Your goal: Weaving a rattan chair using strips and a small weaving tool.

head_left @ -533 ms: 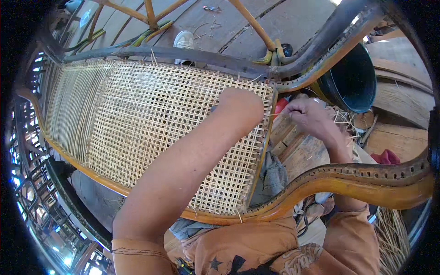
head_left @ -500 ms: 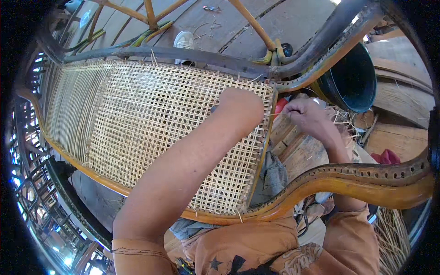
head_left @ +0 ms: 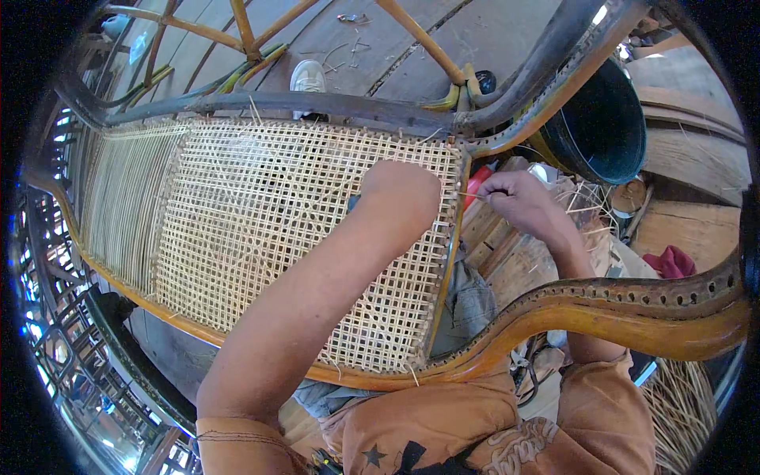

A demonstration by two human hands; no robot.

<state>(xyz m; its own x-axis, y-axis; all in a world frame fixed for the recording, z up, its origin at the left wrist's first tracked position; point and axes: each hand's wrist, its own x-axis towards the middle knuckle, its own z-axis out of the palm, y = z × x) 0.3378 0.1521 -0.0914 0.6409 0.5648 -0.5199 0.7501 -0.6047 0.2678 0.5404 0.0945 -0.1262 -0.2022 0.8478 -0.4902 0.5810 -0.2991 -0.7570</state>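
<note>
A woven cane panel [head_left: 237, 206] fills the curved wooden chair frame [head_left: 317, 103] in front of me. My left hand [head_left: 401, 188] is bent down over the panel's right part, closed, its fingers hidden beneath it. A small blue bit [head_left: 354, 203] shows beside that hand; what it belongs to is hidden. Just past the panel's right edge, my right hand [head_left: 516, 199] pinches a thin cane strand [head_left: 469, 194]. The strand runs from its fingertips to the edge of the weave. At the panel's left end lie parallel strands [head_left: 123, 198] without cross weaving.
A dark bucket [head_left: 598, 127] stands beyond my right hand. Near it are a red object [head_left: 477, 186], cane scraps and wooden boards [head_left: 697, 166]. The frame's drilled curved arm [head_left: 602, 313] crosses over my right forearm. A bundle of cane [head_left: 677, 404] lies at lower right.
The whole view has shifted slightly. Both hands keep nearly the same places against the panel, and the strand stays pinched in my right hand.
</note>
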